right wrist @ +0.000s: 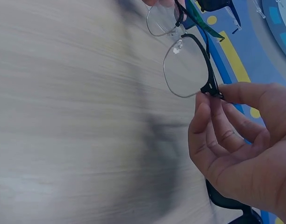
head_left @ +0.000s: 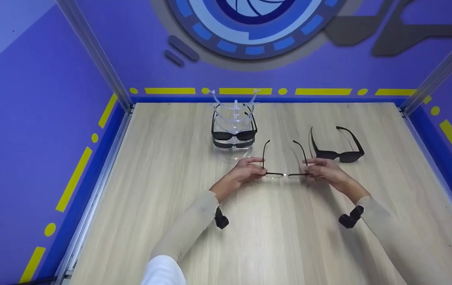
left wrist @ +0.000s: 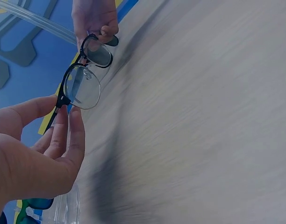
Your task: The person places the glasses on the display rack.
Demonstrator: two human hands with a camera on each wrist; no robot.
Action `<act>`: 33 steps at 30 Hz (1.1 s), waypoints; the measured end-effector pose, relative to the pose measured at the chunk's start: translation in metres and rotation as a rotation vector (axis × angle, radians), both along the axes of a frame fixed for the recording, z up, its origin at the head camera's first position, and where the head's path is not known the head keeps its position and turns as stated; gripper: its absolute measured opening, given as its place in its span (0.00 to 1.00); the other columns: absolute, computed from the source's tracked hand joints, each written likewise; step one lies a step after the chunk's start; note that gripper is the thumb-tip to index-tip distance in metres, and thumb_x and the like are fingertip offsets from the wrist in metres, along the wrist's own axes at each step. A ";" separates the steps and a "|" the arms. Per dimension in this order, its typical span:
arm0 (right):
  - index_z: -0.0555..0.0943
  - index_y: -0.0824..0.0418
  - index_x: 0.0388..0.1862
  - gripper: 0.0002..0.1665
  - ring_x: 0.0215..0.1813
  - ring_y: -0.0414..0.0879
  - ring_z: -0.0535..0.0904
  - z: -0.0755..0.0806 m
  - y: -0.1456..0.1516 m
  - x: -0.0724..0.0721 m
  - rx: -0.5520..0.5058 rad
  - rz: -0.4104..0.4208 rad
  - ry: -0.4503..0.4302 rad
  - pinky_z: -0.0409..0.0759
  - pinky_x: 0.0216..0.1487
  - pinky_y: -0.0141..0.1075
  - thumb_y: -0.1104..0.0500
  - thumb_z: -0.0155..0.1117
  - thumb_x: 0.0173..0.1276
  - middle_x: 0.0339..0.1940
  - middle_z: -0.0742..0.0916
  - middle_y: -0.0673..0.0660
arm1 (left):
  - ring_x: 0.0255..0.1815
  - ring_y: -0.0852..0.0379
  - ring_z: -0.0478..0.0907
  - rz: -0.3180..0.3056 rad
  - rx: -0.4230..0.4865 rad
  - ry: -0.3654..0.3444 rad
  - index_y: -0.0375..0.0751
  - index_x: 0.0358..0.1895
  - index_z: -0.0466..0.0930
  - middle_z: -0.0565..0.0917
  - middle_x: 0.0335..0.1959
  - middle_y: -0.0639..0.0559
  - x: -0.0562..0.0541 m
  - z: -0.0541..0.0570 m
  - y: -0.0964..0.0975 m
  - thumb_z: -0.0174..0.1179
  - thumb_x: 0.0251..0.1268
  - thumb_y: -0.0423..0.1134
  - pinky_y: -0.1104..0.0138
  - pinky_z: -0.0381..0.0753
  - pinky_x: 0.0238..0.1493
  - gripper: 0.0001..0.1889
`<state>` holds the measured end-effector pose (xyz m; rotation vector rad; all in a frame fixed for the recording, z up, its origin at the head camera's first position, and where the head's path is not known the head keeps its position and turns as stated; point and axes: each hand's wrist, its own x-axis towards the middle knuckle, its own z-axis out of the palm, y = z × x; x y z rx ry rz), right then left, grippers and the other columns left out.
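Glasses: between both hands — temples pointing away.
Left hand: pinching one frame corner.
Right hand: pinching the other.
Sunglasses: on table, beyond right hand.
Clear stand: beyond left hand.

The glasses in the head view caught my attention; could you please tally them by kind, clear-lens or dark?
Clear-lens glasses: 1
Sunglasses: 3 (2 on the stand, 1 on the table)
Total: 4
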<state>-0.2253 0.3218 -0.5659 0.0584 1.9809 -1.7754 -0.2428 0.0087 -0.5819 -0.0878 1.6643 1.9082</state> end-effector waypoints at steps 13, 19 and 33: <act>0.55 0.74 0.77 0.37 0.38 0.39 0.86 0.000 0.006 0.013 -0.014 0.065 -0.002 0.87 0.46 0.33 0.66 0.57 0.76 0.38 0.86 0.50 | 0.34 0.63 0.83 0.001 0.050 0.009 0.26 0.65 0.73 0.84 0.34 0.54 0.009 0.004 0.004 0.64 0.65 0.25 0.66 0.87 0.51 0.25; 0.54 0.74 0.78 0.39 0.39 0.38 0.84 0.002 0.004 0.015 0.049 0.105 0.008 0.88 0.47 0.35 0.68 0.55 0.73 0.41 0.85 0.52 | 0.35 0.62 0.84 0.008 0.067 0.019 0.25 0.60 0.75 0.84 0.34 0.54 0.012 0.007 0.008 0.63 0.64 0.23 0.63 0.87 0.54 0.21; 0.61 0.74 0.75 0.35 0.40 0.37 0.85 0.002 0.006 0.018 0.090 0.132 0.046 0.87 0.47 0.35 0.66 0.60 0.75 0.40 0.88 0.49 | 0.32 0.62 0.84 0.018 0.099 0.006 0.25 0.65 0.73 0.84 0.33 0.53 0.015 0.006 0.007 0.60 0.64 0.18 0.66 0.90 0.44 0.25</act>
